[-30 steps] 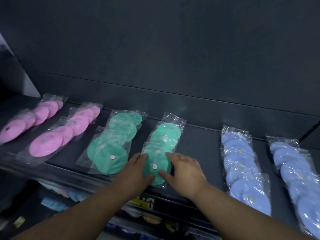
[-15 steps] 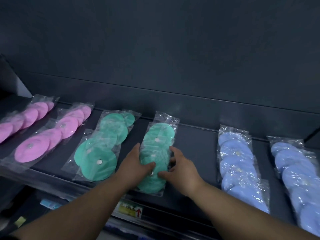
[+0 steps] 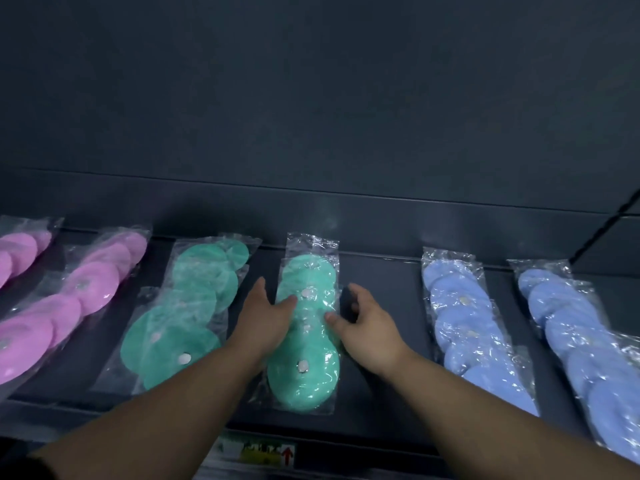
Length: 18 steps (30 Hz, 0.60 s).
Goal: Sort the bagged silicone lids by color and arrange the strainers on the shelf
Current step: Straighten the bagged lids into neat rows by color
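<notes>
Shelf (image 3: 391, 271) of dark metal, carrying six clear bags of round silicone lids, all flat, side by side, each running front to back. At far left, outer pink bag (image 3: 17, 258), cut by the frame edge; next to it, inner pink bag (image 3: 86, 296), slanting leftward toward the front. Then left green bag (image 3: 180, 323), just beside the left forearm, lids overlapping inside, pale dots at their centres. In the middle, right green bag (image 3: 306, 344), close to the shelf's front edge, top flap reaching toward the dark back wall (image 3: 311, 98), largest lid nearest the front. Well apart to the right, near blue bag (image 3: 467, 327), and beyond it far blue bag (image 3: 581, 341), running out of the frame at lower right. Against the left side of the right green bag, left hand (image 3: 265, 320): wide and flat, fingers straight and pointing to the back, thumb laid across the plastic beside a pale dot. At the same bag's right side, right hand (image 3: 369, 327): wide too, fingers loosely bent and gripping nothing, thumb tip touching the bag's right edge. Whether the fingers of the right hand touch the shelf: cannot tell. On the shelf's front lip, below the right green bag and between the forearms, yellow-green label (image 3: 263, 453) with a red arrow; print too blurred to read.
</notes>
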{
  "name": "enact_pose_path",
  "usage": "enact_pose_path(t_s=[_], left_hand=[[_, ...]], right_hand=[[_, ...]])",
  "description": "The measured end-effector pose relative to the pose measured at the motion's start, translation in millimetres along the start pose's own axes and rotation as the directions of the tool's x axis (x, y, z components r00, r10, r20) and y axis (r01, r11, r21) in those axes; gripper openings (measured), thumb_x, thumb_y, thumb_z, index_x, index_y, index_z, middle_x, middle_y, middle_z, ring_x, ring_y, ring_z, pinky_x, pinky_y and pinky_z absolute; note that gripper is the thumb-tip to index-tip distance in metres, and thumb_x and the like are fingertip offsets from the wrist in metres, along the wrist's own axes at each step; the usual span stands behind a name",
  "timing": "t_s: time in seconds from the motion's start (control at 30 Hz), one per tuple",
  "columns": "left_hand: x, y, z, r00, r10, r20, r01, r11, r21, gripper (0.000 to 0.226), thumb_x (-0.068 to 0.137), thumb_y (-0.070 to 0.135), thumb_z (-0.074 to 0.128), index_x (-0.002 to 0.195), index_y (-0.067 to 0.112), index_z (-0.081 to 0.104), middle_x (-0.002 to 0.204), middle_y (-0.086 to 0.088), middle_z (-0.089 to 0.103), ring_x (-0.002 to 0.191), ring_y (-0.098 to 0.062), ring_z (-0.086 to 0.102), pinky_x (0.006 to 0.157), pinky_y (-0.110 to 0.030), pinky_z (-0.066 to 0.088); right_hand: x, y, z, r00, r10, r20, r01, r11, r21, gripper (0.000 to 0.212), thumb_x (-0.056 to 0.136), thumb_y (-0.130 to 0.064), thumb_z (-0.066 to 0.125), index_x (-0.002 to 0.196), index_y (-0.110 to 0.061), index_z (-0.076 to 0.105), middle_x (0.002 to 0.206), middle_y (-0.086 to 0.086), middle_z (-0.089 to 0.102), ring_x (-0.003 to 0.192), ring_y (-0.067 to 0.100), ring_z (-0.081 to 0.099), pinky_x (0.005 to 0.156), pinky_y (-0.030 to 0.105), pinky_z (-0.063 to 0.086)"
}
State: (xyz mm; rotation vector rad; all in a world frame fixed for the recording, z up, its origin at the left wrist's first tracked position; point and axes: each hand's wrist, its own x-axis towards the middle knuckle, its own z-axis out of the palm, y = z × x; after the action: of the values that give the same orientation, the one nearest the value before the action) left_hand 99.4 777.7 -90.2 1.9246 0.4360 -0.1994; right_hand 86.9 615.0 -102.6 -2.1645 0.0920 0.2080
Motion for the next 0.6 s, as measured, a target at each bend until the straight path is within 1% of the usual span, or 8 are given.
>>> enact_pose_path(t_s=[0.07, 0.13, 0.2, 0.27, 0.33, 0.43, 0.53, 0.6], left_hand=[[9.1, 3.9, 0.4, 0.999, -0.027, 0.039, 0.029, 0.997, -0.066, 0.072, 0.093, 0.025, 0.055, 0.153, 0.025, 0.014, 0.151, -0.002, 0.035, 0.127, -0.024, 0.046, 0.090, -0.028, 0.040], [15.7, 5.9, 1.4, 0.995, -0.026, 0.101, 0.032, 0.998, -0.061, 0.065, 0.089, 0.016, 0.053, 0.148, 0.029, 0.026, 0.135, -0.001, 0.052, 0.112, -0.022, 0.057, 0.087, -0.030, 0.047], [20.9, 3.7, 4.0, 0.985, -0.004, 0.174, 0.008, 1.000, -0.022, 0.056, 0.079, 0.010, 0.050, 0.130, 0.034, 0.046, 0.108, 0.003, 0.066, 0.093, -0.021, 0.065, 0.085, -0.040, 0.055], [23.4, -1.0, 9.9, 0.973, 0.029, 0.228, -0.022, 0.999, -0.029, 0.055, 0.074, 0.006, 0.046, 0.119, 0.037, 0.052, 0.098, 0.001, 0.070, 0.087, -0.021, 0.069, 0.080, -0.045, 0.058], [20.6, -1.5, 16.1, 0.967, 0.039, 0.253, -0.029, 0.999, -0.040, 0.051, 0.081, 0.001, 0.045, 0.117, 0.036, 0.051, 0.096, 0.002, 0.070, 0.085, -0.019, 0.069, 0.075, -0.038, 0.059], [15.6, 0.2, 28.5, 0.959, 0.050, 0.279, -0.034, 0.997, -0.064, 0.049, 0.088, 0.000, 0.044, 0.114, 0.041, 0.041, 0.098, 0.005, 0.066, 0.086, -0.015, 0.066, 0.068, -0.028, 0.055], [17.4, 1.5, 39.7, 0.952, 0.078, 0.296, -0.064, 0.996, -0.056, 0.052, 0.087, 0.003, 0.045, 0.125, 0.037, 0.044, 0.103, 0.004, 0.067, 0.088, -0.016, 0.067, 0.074, -0.033, 0.058], [20.7, 1.3, 42.8, 0.949, 0.094, 0.302, -0.080, 0.995, -0.059, 0.053, 0.086, 0.003, 0.046, 0.127, 0.037, 0.046, 0.104, 0.004, 0.068, 0.089, -0.016, 0.068, 0.079, -0.037, 0.058]], right_hand=[[5.7, -7.4, 2.9, 1.000, 0.019, 0.012, -0.020, 0.999, 0.030, 0.068, 0.090, -0.033, 0.062, 0.147, -0.022, 0.027, 0.141, -0.004, 0.043, 0.126, 0.009, 0.043, 0.096, 0.012, 0.029], [10.3, -13.6, 7.6, 0.999, 0.012, 0.039, -0.013, 1.000, 0.020, 0.063, 0.090, -0.026, 0.063, 0.144, -0.025, 0.031, 0.132, -0.009, 0.045, 0.120, 0.007, 0.046, 0.092, 0.012, 0.033], [15.0, -14.5, 12.3, 0.998, 0.018, 0.060, -0.016, 0.999, -0.037, 0.068, 0.088, -0.024, 0.063, 0.147, -0.021, 0.028, 0.141, -0.002, 0.044, 0.130, 0.014, 0.044, 0.102, 0.017, 0.034], [15.6, -14.5, 13.8, 0.996, 0.044, 0.074, -0.037, 0.994, -0.105, 0.076, 0.089, -0.022, 0.062, 0.151, -0.014, 0.018, 0.153, 0.003, 0.031, 0.140, 0.017, 0.032, 0.110, 0.018, 0.025], [14.5, -11.7, 11.9, 0.997, 0.063, 0.053, -0.056, 0.990, -0.129, 0.077, 0.090, -0.020, 0.061, 0.151, -0.012, 0.015, 0.156, 0.003, 0.025, 0.142, 0.016, 0.028, 0.111, 0.017, 0.021], [10.5, -5.9, 5.7, 0.996, 0.084, 0.009, -0.082, 0.987, -0.142, 0.076, 0.089, -0.020, 0.061, 0.151, -0.012, 0.018, 0.155, 0.004, 0.028, 0.141, 0.017, 0.029, 0.112, 0.018, 0.022], [7.1, 0.6, -3.6, 0.995, 0.098, -0.026, -0.101, 0.984, -0.150, 0.076, 0.088, -0.021, 0.062, 0.151, -0.013, 0.020, 0.154, 0.004, 0.031, 0.139, 0.016, 0.033, 0.107, 0.015, 0.023], [6.1, 4.4, -8.6, 0.995, 0.101, -0.029, -0.103, 0.986, -0.129, 0.077, 0.088, -0.022, 0.064, 0.151, -0.015, 0.021, 0.151, 0.003, 0.036, 0.135, 0.014, 0.039, 0.100, 0.010, 0.025]])
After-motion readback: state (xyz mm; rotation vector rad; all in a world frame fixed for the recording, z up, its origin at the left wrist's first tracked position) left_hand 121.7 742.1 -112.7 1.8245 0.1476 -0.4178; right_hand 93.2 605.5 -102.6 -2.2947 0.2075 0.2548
